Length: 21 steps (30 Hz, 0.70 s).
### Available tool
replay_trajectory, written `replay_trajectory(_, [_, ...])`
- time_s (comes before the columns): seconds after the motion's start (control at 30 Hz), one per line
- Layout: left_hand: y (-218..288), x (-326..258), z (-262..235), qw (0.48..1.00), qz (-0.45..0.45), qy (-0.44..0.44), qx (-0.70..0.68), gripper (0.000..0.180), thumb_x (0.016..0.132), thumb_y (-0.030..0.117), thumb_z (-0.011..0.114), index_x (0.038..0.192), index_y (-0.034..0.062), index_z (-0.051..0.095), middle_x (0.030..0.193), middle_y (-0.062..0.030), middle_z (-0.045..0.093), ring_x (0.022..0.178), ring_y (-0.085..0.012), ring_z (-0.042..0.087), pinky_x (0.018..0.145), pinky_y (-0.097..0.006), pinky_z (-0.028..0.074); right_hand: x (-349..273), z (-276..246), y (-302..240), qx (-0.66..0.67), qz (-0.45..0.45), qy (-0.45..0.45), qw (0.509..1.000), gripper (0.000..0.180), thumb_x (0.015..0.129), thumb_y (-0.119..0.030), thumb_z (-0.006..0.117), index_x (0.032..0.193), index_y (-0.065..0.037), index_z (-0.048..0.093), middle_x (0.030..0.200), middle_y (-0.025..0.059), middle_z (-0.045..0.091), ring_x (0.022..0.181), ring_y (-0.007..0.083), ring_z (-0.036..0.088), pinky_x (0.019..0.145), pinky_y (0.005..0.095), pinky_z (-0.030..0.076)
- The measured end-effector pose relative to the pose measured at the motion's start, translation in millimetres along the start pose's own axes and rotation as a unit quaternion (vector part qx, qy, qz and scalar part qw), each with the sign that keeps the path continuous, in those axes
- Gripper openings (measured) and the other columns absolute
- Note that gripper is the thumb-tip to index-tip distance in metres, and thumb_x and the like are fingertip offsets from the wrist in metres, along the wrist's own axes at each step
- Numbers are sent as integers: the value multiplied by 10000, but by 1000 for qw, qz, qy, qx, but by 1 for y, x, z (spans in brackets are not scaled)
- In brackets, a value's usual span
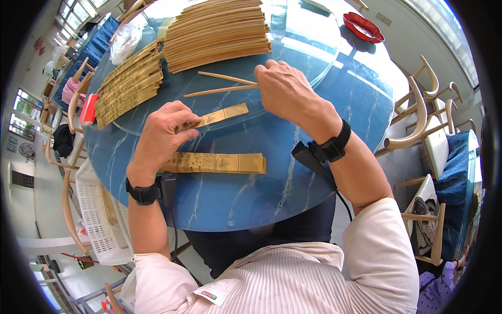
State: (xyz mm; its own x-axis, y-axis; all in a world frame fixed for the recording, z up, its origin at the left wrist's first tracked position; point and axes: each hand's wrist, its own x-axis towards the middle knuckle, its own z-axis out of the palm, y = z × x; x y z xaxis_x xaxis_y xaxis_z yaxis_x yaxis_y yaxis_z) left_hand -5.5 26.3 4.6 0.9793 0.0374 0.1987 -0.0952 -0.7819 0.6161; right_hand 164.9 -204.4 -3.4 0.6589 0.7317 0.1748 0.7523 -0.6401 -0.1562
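Note:
My left hand pinches a gold paper chopstick sleeve by its left end, just above the tabletop. Two wooden chopsticks stick out leftward from the closed fingers of my right hand. They spread apart toward their free ends, beyond the sleeve and not touching it. Nearer to me lies a stack of similar gold sleeves, its left end partly behind my left wrist. A large pile of wooden chopsticks rests at the back. To its left, gold sleeves lie in an overlapping heap.
The round blue marbled table carries a glass turntable. A red dish sits far right, a clear glass behind the chopsticks, a plastic bag far left, a red packet near the left edge. A white basket stands lower left.

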Motion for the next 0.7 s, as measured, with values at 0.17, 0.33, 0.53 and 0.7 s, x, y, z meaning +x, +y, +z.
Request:
replay_trajectory(0.17, [-4, 2, 3, 997, 59, 37, 32, 160, 846, -29, 804, 1000, -13, 766, 922, -85, 693, 806, -225, 681, 721, -328, 552, 3, 10, 8, -13, -13, 32, 999, 101, 999, 5, 583, 1015, 39, 676, 957, 153, 618, 963, 300, 645, 834, 397, 566])
replay_trajectory(0.33, [-7, 3, 4, 994, 79, 62, 41, 126, 882, -55, 775, 1002, -22, 756, 916, -68, 691, 799, -175, 671, 710, -294, 534, 5, 5, 6, 16, -52, 11, 998, 147, 911, 21, 661, 1043, 62, 710, 1052, 188, 664, 1016, 336, 678, 849, 431, 596])
replay_trajectory(0.53, [-2, 3, 5, 988, 71, 134, 25, 106, 894, -30, 774, 990, 2, 744, 891, -77, 678, 787, -208, 662, 706, -319, 542, 10, 22, 12, 17, -37, 122, 992, 121, 922, 32, 643, 1031, 63, 687, 1090, 205, 682, 995, 328, 690, 839, 401, 588])
replay_trajectory(0.7, [0, 3, 3, 973, 127, 192, 26, 150, 866, -60, 796, 983, 28, 760, 902, -64, 684, 795, -196, 661, 710, -313, 547, 8, 4, 3, 366, 28, 105, 924, 159, 1005, -108, 677, 1014, 51, 679, 941, 189, 730, 762, 196, 659, 647, 310, 532])
